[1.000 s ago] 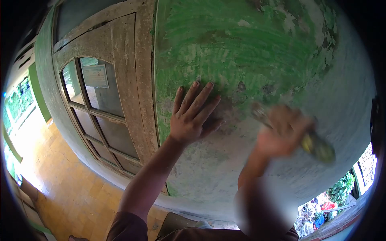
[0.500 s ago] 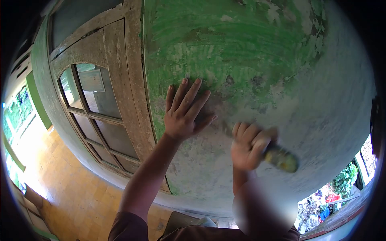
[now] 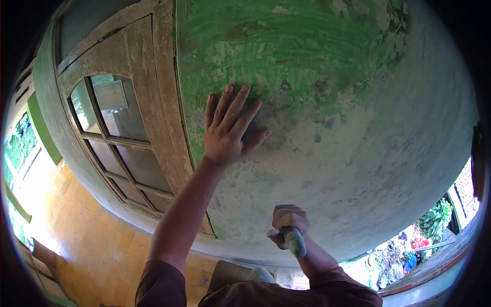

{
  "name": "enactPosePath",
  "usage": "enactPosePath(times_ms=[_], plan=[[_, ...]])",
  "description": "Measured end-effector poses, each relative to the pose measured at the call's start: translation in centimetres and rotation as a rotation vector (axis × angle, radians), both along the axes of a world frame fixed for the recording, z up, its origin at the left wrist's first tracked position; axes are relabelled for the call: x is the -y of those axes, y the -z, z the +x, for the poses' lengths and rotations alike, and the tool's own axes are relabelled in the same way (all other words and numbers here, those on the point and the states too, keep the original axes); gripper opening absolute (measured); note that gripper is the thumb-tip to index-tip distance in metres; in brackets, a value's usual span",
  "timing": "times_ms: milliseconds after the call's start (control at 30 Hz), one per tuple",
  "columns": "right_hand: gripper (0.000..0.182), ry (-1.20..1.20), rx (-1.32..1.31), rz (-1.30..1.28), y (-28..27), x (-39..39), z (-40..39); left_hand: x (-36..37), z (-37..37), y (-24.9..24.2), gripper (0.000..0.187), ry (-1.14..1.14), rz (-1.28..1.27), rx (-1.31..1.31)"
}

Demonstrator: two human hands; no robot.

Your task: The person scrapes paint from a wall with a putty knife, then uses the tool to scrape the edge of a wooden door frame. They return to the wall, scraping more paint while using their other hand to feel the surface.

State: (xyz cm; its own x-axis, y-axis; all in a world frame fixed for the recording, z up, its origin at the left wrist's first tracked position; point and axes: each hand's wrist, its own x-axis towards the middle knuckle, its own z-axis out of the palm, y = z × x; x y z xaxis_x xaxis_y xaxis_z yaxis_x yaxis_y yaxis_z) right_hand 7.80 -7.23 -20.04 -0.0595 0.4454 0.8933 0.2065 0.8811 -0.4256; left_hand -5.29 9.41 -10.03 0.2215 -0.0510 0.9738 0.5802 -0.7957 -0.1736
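My left hand (image 3: 223,140) lies flat on the wall, fingers spread, near the lower border of the green paint (image 3: 307,61). Below it and to the right, my right hand (image 3: 290,220) is closed around a paint scraper (image 3: 294,242). The scraper's stained, greenish handle sticks out of the fist toward me, while its blade is hidden behind the hand. Around both hands the wall (image 3: 332,179) is patchy: green with scratches above, pale grey and mottled below, with several dark spots.
A worn wooden door (image 3: 153,92) with glass panes stands left of the wall. Yellowish floor tiles (image 3: 92,225) stretch out at lower left. At the lower right, plants (image 3: 436,217) and colourful items show beyond a ledge (image 3: 434,276).
My right hand has dropped down and left, away from my left hand, and the scraper's handle has turned to point toward me. My left hand stays on the wall; the view has shifted slightly.
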Motion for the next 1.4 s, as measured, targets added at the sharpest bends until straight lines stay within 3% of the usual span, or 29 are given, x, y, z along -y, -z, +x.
enactPosePath(times_ms=[67,167,300,433,533,600,667,733,767,833,933,1000,1067,1100,1133,1200,1233,1267,1333,1400], plan=[[0.035,-0.077,0.278,0.233,-4.2,0.0,0.0,0.2,-0.1,0.1,0.058,-0.005,-0.018,-0.001],[0.036,-0.135,0.419,0.354,-9.3,-0.5,0.2,0.6,-0.2,0.5,0.059,-0.014,-0.052,-0.010],[0.035,-0.269,-0.055,0.330,-13.1,-0.7,1.2,0.2,-0.4,1.3,0.059,-0.034,-0.069,-0.020],[0.027,-0.345,-0.200,0.415,-16.6,-3.2,1.9,0.3,-0.5,1.3,0.060,-0.043,-0.089,-0.017],[0.027,-0.268,-0.297,0.356,-17.5,-2.6,1.4,0.2,-0.5,1.3,0.060,-0.048,-0.078,-0.022],[0.028,-0.389,-0.280,0.520,-18.2,-1.3,2.0,0.2,-0.5,1.2,0.059,-0.058,-0.065,-0.049],[0.030,-0.376,-0.267,0.528,-18.4,-2.2,2.0,0.1,-0.5,1.2,0.059,-0.064,-0.059,-0.043],[0.031,0.162,-0.396,0.450,-18.2,-5.8,1.7,0.2,-0.5,1.3,0.059,-0.064,-0.055,-0.042],[0.031,0.163,-0.396,0.449,-18.2,-5.5,1.7,0.3,-0.5,1.4,0.060,-0.074,-0.061,-0.047],[0.032,-0.190,-0.357,0.437,-18.6,-4.3,1.3,0.2,-0.5,1.2,0.060,-0.094,-0.060,-0.041],[0.030,-0.427,-0.291,0.565,-18.4,-2.2,1.4,0.2,-0.6,1.3,0.060,-0.050,-0.101,-0.021],[0.030,-0.331,-0.380,0.565,-18.1,-5.0,1.1,0.4,-0.6,1.3,0.062,-0.052,-0.109,-0.035],[0.031,-0.240,-0.460,0.204,-18.3,-7.1,0.9,0.4,-0.4,1.5,0.062,-0.048,-0.108,-0.032],[0.026,-0.102,-0.474,0.293,-18.0,-6.6,0.7,0.3,-0.6,1.4,0.062,-0.057,-0.101,-0.025],[0.026,-0.114,-0.470,0.293,-17.9,-5.5,0.3,0.2,-0.7,1.3,0.062,-0.068,-0.099,-0.019],[0.028,-0.396,-0.405,0.568,-17.9,-3.1,0.2,0.1,-0.7,1.4,0.059,-0.058,-0.067,-0.032],[0.027,-0.364,-0.377,0.607,-17.8,-3.1,1.2,0.0,-0.8,1.5,0.059,-0.064,-0.076,-0.032],[0.027,-0.362,-0.379,0.597,-17.7,-3.9,1.1,0.0,-0.7,1.4,0.059,-0.058,-0.072,-0.027],[0.031,-0.028,-0.384,0.393,-18.3,-5.6,0.9,0.2,-0.5,1.5,0.059,-0.043,-0.073,-0.021],[0.031,-0.100,-0.382,0.404,-18.1,-4.4,1.2,0.1,-0.7,1.4,0.058,-0.041,-0.079,-0.026]])
